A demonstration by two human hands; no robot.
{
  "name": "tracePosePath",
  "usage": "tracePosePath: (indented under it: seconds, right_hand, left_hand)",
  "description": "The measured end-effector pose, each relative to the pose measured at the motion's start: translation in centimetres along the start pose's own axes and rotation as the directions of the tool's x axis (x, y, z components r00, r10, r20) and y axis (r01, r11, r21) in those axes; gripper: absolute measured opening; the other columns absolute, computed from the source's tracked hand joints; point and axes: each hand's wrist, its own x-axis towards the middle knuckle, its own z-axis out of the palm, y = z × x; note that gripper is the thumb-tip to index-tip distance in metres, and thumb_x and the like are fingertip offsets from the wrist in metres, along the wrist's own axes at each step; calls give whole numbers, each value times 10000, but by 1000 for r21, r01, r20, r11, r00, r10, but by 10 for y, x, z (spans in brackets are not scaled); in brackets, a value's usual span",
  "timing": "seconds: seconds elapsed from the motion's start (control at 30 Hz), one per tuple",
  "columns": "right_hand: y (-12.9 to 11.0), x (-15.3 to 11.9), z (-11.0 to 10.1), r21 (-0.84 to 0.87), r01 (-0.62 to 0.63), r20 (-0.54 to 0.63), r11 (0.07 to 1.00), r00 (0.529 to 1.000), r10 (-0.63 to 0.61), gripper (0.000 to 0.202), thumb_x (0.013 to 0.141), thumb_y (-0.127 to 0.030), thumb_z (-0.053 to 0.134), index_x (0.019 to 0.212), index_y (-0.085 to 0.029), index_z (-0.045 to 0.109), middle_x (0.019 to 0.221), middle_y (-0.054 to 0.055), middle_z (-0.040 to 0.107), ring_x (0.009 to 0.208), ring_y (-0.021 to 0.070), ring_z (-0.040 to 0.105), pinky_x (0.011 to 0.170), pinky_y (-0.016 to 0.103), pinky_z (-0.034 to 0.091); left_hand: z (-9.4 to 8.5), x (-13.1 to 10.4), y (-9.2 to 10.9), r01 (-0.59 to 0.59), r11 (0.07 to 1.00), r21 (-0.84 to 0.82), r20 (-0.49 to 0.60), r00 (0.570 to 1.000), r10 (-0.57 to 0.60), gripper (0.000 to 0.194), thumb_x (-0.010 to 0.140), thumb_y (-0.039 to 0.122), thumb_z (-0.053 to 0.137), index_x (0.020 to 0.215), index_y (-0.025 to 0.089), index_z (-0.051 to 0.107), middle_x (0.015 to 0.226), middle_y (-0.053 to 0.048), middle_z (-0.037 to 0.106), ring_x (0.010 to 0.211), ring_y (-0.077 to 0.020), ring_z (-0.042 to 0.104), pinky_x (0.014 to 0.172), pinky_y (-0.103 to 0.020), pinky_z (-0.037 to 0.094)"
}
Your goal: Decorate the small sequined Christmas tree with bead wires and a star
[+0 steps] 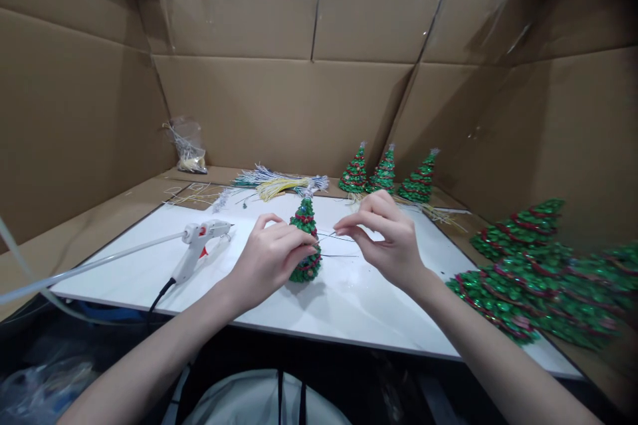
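A small green Christmas tree with red garland and a silvery star stands upright on the white board. My left hand reaches in front of it, thumb and forefinger closed in a pinch against its right side. Opposite, my right hand hovers to the right of the tree, its thumb and forefinger pinched. A thin strand runs between the fingertips of both hands. Its exact kind is too fine to make out. My left hand hides part of the tree's middle.
A white glue gun with a red trigger and cable lies at left. Bundles of coloured wires lie at the back, near a plastic bag. Three trees stand back right; several larger ones lie right. Cardboard walls surround the board.
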Motion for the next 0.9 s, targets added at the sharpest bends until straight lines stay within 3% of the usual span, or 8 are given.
tracePosePath:
  seconds: [0.07, 0.2, 0.33, 0.4, 0.53, 0.67, 0.8, 0.9]
  right_hand:
    - [4, -1, 0, 23, -89, 19, 996, 996, 88, 153, 811, -224, 659, 963, -232, 673, 663, -6, 425, 669, 165, 412, 633, 317, 362]
    - [21, -17, 17, 101, -328, 162, 939, 937, 310, 532, 769, -512, 646, 1215, -231, 573, 764, 9, 431, 739, 189, 436, 722, 352, 392]
    - [31, -38, 54, 60, -550, 425, 833, 769, 478, 723, 656, -601, 693, 1249, -221, 528, 891, 47, 475, 864, 227, 468, 786, 369, 432]
    - [31, -41, 69, 1, -576, 459, 818, 727, 511, 633, 636, -618, 695, 1118, -218, 597, 902, 51, 475, 921, 244, 460, 832, 386, 426]
    - [29, -37, 81, -56, -524, 383, 850, 775, 503, 492, 636, -616, 692, 922, -218, 657, 877, 46, 463, 917, 250, 450, 840, 397, 412]
    - [32, -31, 75, -45, -451, 368, 891, 822, 435, 441, 620, -567, 727, 848, -196, 657, 852, 38, 461, 878, 234, 458, 804, 376, 416]
    - [37, -14, 49, -70, -402, 417, 913, 820, 392, 404, 633, -529, 731, 823, -184, 644, 879, 44, 484, 870, 223, 464, 779, 361, 415]
    - [41, 9, 20, -145, -292, 543, 945, 775, 323, 378, 665, -552, 693, 749, -188, 632, 835, 43, 508, 852, 223, 462, 762, 355, 399]
  left_hand:
    - [-5, 1, 0, 21, 999, -30, -34, 999, -22, 68, 889, 175, 565, 864, 194, 626, 777, 19, 710, 650, -123, 600, 838, -330, 362]
    - [-19, 1, 1, 111, 984, -139, -172, 976, -134, 66, 882, 188, 573, 846, 192, 628, 768, 7, 690, 695, -137, 603, 757, -294, 407]
    - [-29, 0, 2, 169, 951, -258, -284, 928, -242, 66, 881, 218, 573, 848, 189, 622, 787, -8, 668, 722, -138, 606, 700, -263, 447]
    - [-31, -1, 2, 171, 941, -292, -306, 915, -261, 60, 878, 217, 577, 851, 191, 623, 796, -9, 667, 713, -131, 601, 685, -254, 457]
    - [-34, -5, 0, 185, 935, -303, -297, 914, -277, 57, 875, 226, 585, 858, 196, 631, 796, -8, 669, 719, -130, 601, 692, -254, 467]
    - [-37, -9, -2, 203, 936, -287, -313, 904, -292, 74, 877, 242, 583, 854, 196, 636, 790, -6, 665, 702, -134, 609, 714, -274, 469]
    - [-38, -12, -4, 202, 937, -285, -317, 903, -291, 64, 876, 234, 586, 863, 198, 637, 774, -1, 659, 710, -134, 608, 724, -275, 469]
    - [-38, -14, -6, 199, 931, -307, -331, 894, -301, 68, 879, 235, 581, 872, 197, 637, 799, -9, 664, 707, -135, 611, 716, -277, 474]
